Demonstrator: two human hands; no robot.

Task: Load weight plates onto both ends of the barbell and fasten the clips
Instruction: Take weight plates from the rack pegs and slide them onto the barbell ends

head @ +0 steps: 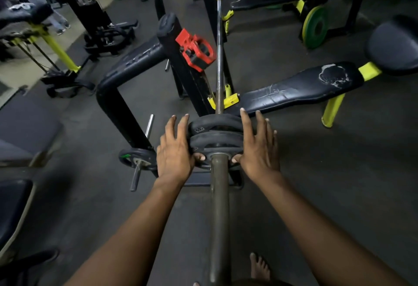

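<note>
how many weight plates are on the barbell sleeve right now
2: the near plate pressed by the left hand and right hand, and the far plate directly behind it. More may be hidden behind them.

Gym floor, padded benches (303, 92), barbell (219, 43) on rack, weight plates (315, 26), dark rubber flooring (294, 172)
</note>
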